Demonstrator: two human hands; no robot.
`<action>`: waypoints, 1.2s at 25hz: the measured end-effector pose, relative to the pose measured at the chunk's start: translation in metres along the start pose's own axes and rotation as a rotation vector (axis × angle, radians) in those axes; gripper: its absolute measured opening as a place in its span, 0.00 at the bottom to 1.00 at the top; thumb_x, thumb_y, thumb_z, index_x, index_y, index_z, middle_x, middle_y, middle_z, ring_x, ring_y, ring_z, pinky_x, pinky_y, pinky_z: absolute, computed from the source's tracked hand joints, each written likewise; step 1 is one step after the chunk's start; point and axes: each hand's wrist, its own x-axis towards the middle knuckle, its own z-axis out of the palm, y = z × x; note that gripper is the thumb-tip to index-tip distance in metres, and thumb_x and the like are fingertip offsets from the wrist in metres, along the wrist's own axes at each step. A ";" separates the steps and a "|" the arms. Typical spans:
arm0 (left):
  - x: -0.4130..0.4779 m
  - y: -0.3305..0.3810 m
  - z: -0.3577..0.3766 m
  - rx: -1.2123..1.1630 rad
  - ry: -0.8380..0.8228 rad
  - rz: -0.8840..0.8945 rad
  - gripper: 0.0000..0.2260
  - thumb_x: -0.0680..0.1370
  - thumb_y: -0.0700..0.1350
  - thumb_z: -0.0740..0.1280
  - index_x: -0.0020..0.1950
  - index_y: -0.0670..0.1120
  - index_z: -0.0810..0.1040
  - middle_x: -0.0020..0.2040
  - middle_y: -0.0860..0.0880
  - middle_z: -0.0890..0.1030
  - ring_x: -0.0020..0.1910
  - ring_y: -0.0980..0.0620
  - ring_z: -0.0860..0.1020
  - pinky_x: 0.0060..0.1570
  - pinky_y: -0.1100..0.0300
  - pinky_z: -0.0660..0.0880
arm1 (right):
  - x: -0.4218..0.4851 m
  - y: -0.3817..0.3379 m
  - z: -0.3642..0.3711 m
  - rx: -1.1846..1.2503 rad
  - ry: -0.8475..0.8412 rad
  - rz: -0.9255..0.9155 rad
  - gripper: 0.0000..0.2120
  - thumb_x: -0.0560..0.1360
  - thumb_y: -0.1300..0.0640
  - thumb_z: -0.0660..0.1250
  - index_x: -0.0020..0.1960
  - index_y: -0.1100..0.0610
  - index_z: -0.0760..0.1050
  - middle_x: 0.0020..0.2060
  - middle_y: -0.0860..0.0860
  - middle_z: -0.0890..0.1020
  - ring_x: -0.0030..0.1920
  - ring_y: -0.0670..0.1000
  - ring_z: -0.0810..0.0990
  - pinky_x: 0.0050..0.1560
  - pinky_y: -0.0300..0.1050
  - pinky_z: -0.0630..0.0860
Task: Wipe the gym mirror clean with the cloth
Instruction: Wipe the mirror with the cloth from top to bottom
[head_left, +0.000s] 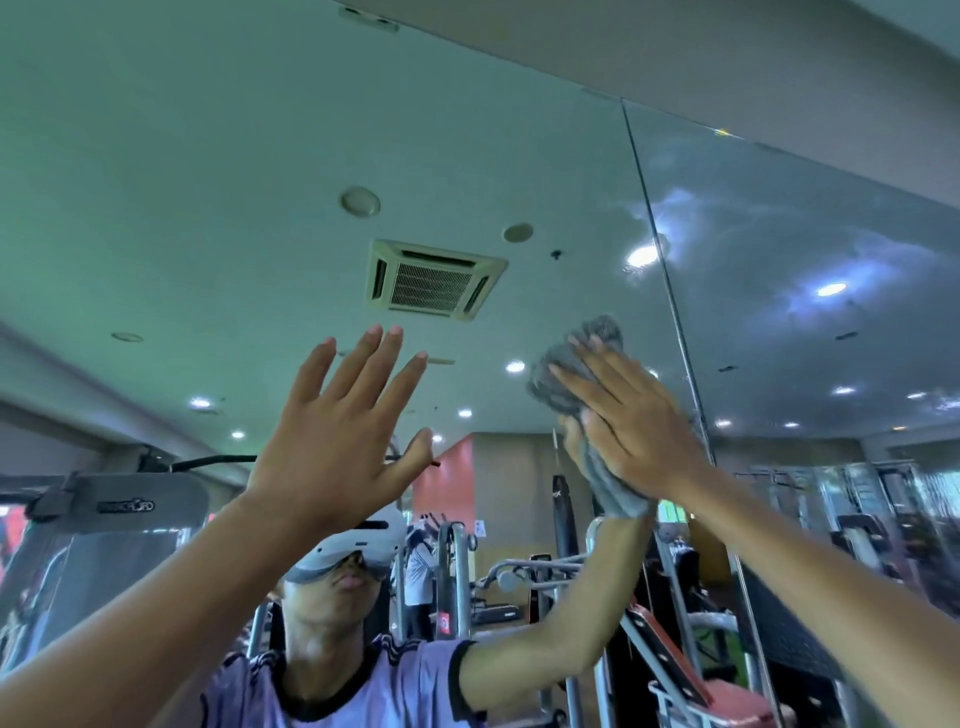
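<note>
The gym mirror (208, 182) fills the view, reflecting the ceiling and the person wearing a headset. My right hand (628, 415) presses a crumpled grey cloth (587, 348) flat against the glass with straight fingers, just left of a vertical seam (670, 291) between two mirror panels. The cloth's lower end hangs below my palm (613, 493). My left hand (337, 421) is raised with fingers spread and straight, held up at the glass to the left of the cloth; whether it touches the mirror I cannot tell. The right panel (810, 249) shows cloudy smears around the light reflections.
Reflected in the mirror are an air-conditioning vent (436, 280), ceiling lights, gym machines, a punching bag (563, 519) and another person (421, 566) standing far behind. A beam (727, 62) runs above the mirror's top edge.
</note>
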 end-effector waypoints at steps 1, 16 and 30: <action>-0.001 0.001 -0.001 0.007 -0.013 0.000 0.31 0.80 0.60 0.51 0.77 0.42 0.67 0.77 0.39 0.65 0.77 0.42 0.62 0.73 0.41 0.54 | -0.008 0.019 -0.004 -0.004 -0.043 -0.097 0.25 0.81 0.50 0.50 0.78 0.51 0.62 0.78 0.52 0.59 0.79 0.52 0.53 0.77 0.54 0.55; -0.046 -0.069 -0.023 -0.020 0.034 0.024 0.29 0.78 0.56 0.55 0.74 0.43 0.71 0.75 0.43 0.69 0.75 0.43 0.67 0.72 0.48 0.57 | 0.133 -0.132 0.006 0.082 0.089 0.845 0.32 0.77 0.46 0.43 0.79 0.53 0.59 0.78 0.58 0.58 0.78 0.60 0.53 0.75 0.64 0.50; -0.141 -0.250 -0.066 0.050 0.029 -0.083 0.28 0.78 0.57 0.56 0.76 0.47 0.70 0.76 0.43 0.68 0.76 0.43 0.66 0.70 0.44 0.63 | 0.251 -0.284 0.010 0.149 0.149 0.506 0.30 0.78 0.49 0.44 0.78 0.53 0.62 0.78 0.54 0.61 0.78 0.58 0.55 0.75 0.64 0.54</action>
